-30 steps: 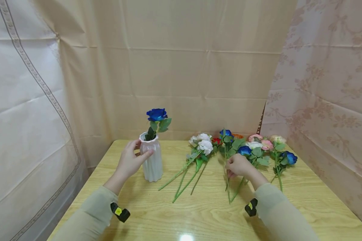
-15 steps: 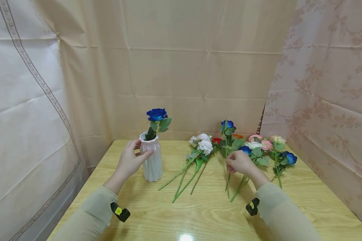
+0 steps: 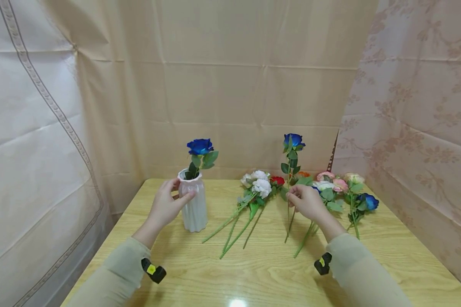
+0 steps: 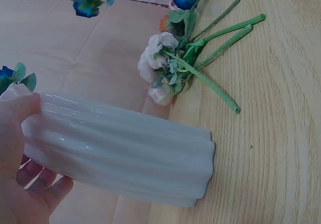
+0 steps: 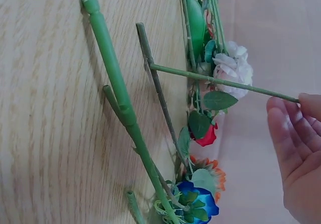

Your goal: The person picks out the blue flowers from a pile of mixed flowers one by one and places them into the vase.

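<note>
A white ribbed vase [image 3: 194, 209] stands upright on the table's left side, a blue rose [image 3: 200, 146] in its mouth. My left hand [image 3: 168, 204] grips the vase near the top, thumb in front; the left wrist view shows its fingers curled round the vase [image 4: 125, 148]. My right hand [image 3: 305, 201] pinches the thin green stem of a second blue rose [image 3: 293, 140], which is held upright with its bloom raised above the other flowers. In the right wrist view the lower stem [image 5: 215, 80] sticks out from the fingertips of the right hand [image 5: 301, 148].
Left of the right hand lie white flowers [image 3: 261, 186] and a red one [image 3: 277, 181], stems towards me. To its right are pink flowers [image 3: 339, 184], a cream flower [image 3: 354, 178] and another blue rose [image 3: 368, 201]. A beige curtain [image 3: 230, 94] hangs behind the wooden table [image 3: 230, 277].
My right hand has lifted the second blue rose from among the lying flowers, its bloom rising and its stem end coming up. My left hand and the vase have stayed in place.
</note>
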{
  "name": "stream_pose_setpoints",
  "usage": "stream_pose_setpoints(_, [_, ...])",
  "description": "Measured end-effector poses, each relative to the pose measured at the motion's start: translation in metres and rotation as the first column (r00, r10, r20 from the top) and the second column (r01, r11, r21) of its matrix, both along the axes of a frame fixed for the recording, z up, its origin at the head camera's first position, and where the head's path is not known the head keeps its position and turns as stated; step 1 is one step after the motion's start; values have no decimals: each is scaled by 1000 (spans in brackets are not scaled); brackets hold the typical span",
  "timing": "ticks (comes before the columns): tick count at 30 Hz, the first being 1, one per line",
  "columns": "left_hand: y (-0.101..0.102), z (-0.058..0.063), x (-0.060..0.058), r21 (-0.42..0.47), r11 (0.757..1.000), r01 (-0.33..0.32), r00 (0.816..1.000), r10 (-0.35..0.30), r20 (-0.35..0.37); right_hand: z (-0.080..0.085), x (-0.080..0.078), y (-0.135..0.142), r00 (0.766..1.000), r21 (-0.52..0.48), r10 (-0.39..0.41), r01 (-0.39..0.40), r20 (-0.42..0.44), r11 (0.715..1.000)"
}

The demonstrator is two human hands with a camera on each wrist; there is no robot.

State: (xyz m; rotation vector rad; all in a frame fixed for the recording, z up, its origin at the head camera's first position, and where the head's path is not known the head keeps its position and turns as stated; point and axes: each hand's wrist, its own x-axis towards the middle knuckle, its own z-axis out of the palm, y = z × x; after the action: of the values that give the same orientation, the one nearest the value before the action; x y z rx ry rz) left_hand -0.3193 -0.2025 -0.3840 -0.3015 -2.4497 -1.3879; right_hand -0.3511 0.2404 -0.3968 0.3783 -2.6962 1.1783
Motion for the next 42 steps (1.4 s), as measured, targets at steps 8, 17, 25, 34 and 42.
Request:
stream_pose_setpoints(8, [0,-2,0,3,1000,-4,1000,4,2,0,2,-2,999,-36,9,-10,-37,999])
stream_pose_setpoints(17, [1,0,0,3,1000,-5,1000,5,6,0,3,-3,998,-45,9,-12,-64,999])
stream_pose_setpoints(25, [2,0,0,-5,1000,-13,1000,13,8,1,4,-4,996,-46,8,-12,-92,999])
stream_pose_setpoints(34, [2,5,0,-34,999,-15,1000,15,-4,7,7,-11,993,-81,25,-34,-115,996])
stream_pose_setpoints(42, [1,11,0,-31,999,-44,998,43,-53,10,11,-16,989,-90,42,-56,-144,994])
